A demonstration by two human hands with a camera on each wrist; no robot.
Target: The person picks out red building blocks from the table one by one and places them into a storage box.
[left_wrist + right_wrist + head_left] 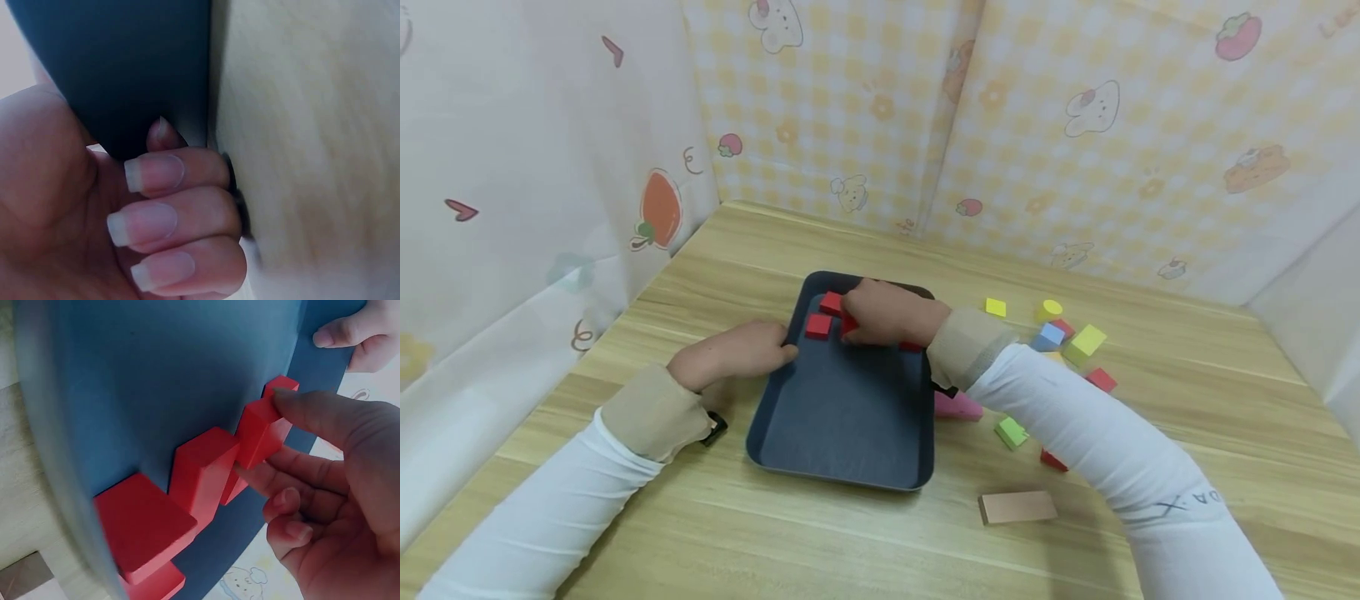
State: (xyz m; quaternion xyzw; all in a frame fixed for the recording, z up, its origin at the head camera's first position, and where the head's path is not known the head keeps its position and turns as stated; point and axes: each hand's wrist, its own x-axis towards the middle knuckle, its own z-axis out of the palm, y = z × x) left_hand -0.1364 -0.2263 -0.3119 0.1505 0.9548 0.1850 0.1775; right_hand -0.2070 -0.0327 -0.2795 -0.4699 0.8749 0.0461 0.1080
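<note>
A dark tray [850, 417] lies on the wooden table with several red blocks [818, 326] toward its far end. My left hand [737, 354] holds the tray's left rim, thumb over the edge; in the left wrist view its other fingers [187, 215] curl beside the tray wall. Inside the tray, my right hand [891, 314] pinches a red block [259, 431] between thumb and fingers. More red blocks [203, 462] stand close by in the right wrist view. From the head view, the right hand partly covers the held block.
Right of the tray lie a pink block [957, 406], a green block [1011, 432] and a tan plank [1018, 507]. Farther right are a yellow cylinder [1049, 311], a blue block [1048, 337] and several others, some behind the right sleeve. Patterned cloth [880, 108] hangs behind the table.
</note>
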